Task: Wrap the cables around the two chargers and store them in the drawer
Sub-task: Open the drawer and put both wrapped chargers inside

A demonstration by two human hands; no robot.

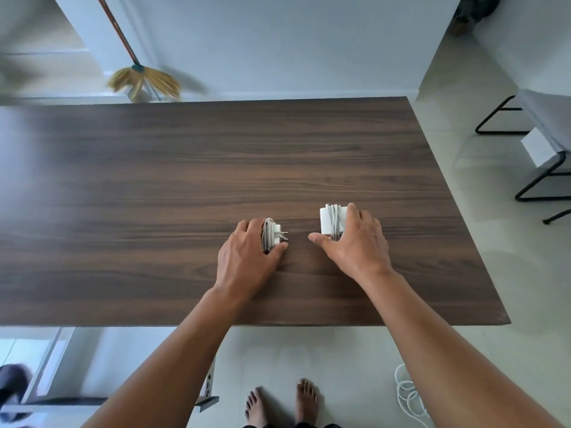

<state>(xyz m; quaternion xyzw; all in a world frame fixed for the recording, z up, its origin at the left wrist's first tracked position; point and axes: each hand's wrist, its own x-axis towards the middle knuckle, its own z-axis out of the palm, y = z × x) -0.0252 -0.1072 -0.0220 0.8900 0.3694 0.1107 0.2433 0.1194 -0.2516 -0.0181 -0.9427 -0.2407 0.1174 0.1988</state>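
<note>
Two white chargers lie on the dark wooden table [185, 180], each with its grey cable wound around it. My left hand [247, 254] grips the left charger [273, 234], fingers over its far side and thumb at the near side; its two metal prongs point right. My right hand [355, 242] covers the right charger [329, 219], fingers curled over its right side and the thumb stretched out to the left below it. No drawer is in view.
A broom [142, 80] leans against the wall behind the table. A chair with black metal legs [543, 168] stands to the right. A white coiled cable [408, 393] lies on the floor by my bare feet [281, 403].
</note>
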